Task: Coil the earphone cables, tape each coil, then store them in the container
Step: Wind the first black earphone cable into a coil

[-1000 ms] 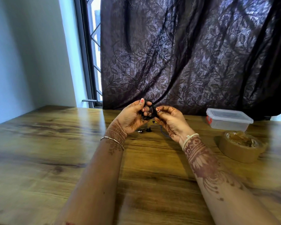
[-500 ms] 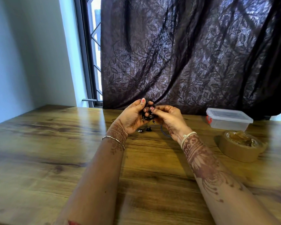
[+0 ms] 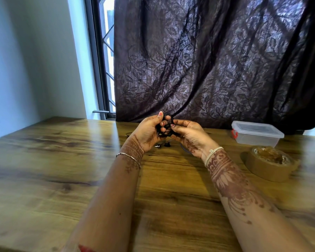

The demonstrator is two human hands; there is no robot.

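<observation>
Dark leaf-patterned curtain [image 3: 207, 70] hangs behind a wooden tabletop [image 3: 44, 179], with a grilled window [image 3: 105, 70] showing at its left edge. At the right side of the tabletop stands a clear lidded container [image 3: 256, 135] with a red clasp, and just in front of it lies a roll of brown tape [image 3: 269, 164], both well apart from the hands. Raised above the wood near the far edge, the left hand [image 3: 147, 131] has its grip curled round a black earphone cable coil [image 3: 166, 124], while the right hand [image 3: 191, 135] pinches the same bunch with its fingertips. The coil runs roughly up and down between the fingers; which way its loop faces cannot be told. Below the hands two earbuds [image 3: 162, 145] lie on the wood. Left of the forearms the wood runs wide toward the wall.
</observation>
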